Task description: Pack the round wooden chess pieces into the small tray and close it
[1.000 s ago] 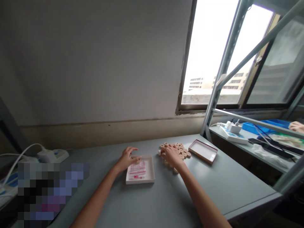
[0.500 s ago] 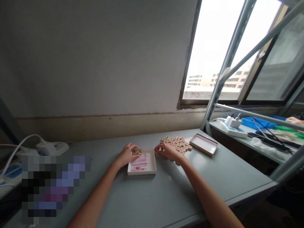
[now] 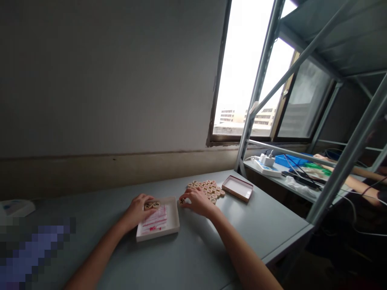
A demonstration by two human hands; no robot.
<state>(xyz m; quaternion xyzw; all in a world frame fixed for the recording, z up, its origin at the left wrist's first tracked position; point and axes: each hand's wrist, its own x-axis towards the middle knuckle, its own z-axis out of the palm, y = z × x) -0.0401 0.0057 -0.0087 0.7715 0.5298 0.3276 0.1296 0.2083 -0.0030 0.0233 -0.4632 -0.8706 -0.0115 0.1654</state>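
Observation:
My left hand (image 3: 137,210) is at the far left corner of a shallow white box (image 3: 173,213). Its thumb and fingers close round two round wooden Chinese chess pieces (image 3: 152,205) with dark characters facing up. Inside the box lies a clear plastic bag (image 3: 157,219) with pink-red printing. Just right of the box, my right hand (image 3: 198,200) pinches a single Chinese chess piece (image 3: 182,201) between thumb and fingertips, close to the tabletop. Beyond that hand, several more pieces (image 3: 211,189) lie face up in a cluster, partly hidden by it.
A brown-edged box lid (image 3: 238,188), its white inside up, lies right of the cluster. Metal shelf posts (image 3: 246,141) stand at the grey table's (image 3: 187,257) far right corner. Past them, another table carries a power strip (image 3: 267,167), a blue tray (image 3: 290,160) and a co-worker's arm (image 3: 361,189).
My left hand has closed, and two pieces now show in its grip. My right hand has drawn a piece leftward from the cluster to beside the box. The view has swung right.

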